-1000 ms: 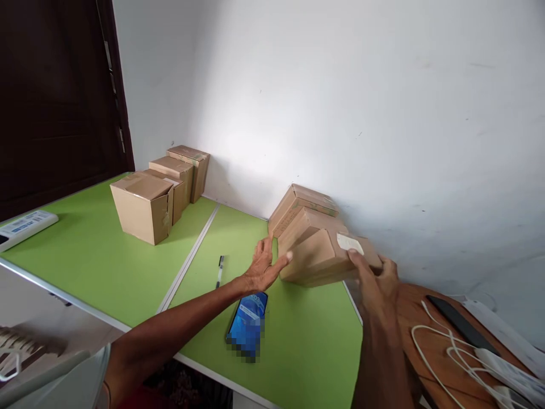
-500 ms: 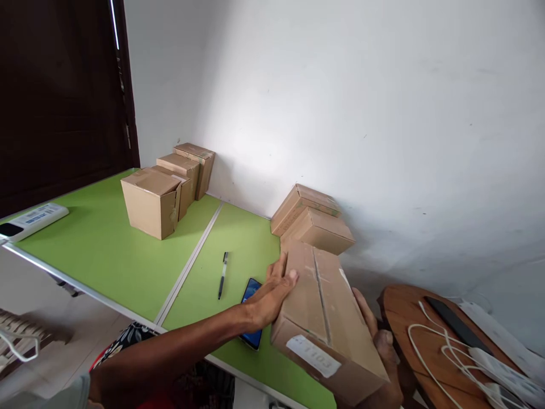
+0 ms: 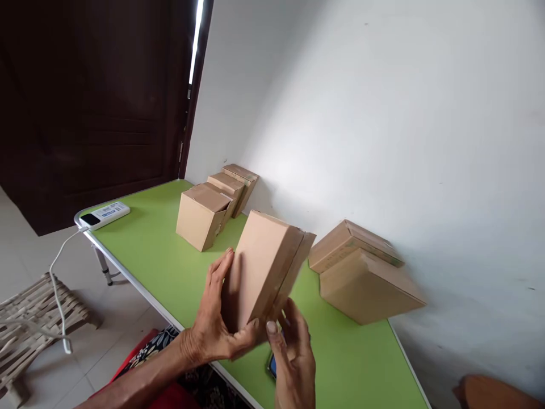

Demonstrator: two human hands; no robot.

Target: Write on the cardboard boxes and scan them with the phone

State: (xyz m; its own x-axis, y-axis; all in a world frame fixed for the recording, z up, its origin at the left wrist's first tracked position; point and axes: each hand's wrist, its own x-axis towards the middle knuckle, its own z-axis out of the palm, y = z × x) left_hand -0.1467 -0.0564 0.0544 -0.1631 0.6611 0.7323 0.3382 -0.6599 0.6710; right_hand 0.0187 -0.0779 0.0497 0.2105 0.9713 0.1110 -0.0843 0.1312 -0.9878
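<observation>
A brown cardboard box (image 3: 259,264) is held up tilted over the green table (image 3: 157,250). My left hand (image 3: 217,324) is closed around its lower left side, with the fingers along the left edge and the thumb across the bottom. At the lower right corner my right hand (image 3: 293,352) has its fingers curled against the box, thumb close to the bottom edge. Part of those fingertips is hidden. Beneath my right hand shows a piece of a phone (image 3: 272,364), mostly covered.
Several cardboard boxes (image 3: 200,218) stand in a row at the back left. Two more boxes (image 3: 366,287) lean by the wall at right. A white device (image 3: 105,215) with a cable lies at the left table end. A woven stool (image 3: 42,324) stands on the floor.
The view has turned left. The box in my hands has moved left and been turned, so its taped, labelled faces give way to a plain one. Both hands have changed position on it.
</observation>
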